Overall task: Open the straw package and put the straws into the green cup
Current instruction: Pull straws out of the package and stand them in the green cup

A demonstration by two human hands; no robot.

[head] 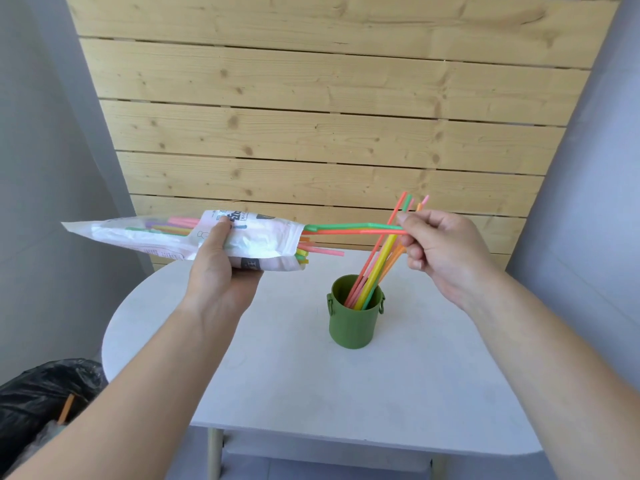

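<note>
Wood slats back the white table (pixel 277 375). Left hand (pixel 221 271) grips the package (pixel 180 237) at nine o'clock; right hand (pixel 440 251) pinches two straws (pixel 349 228), seemingly half drawn out. Yanking could spill the rest or tip the cup (pixel 351 323), centre, already holding several.

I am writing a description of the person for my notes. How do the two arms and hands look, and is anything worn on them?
Both forearms are bare as far as the picture shows: no sleeves reach into view. The left hand and the right hand wear no gloves, and I see no watch, bracelet or ring on the wrists or the fingers. The nails that show are short and unpainted.
</note>
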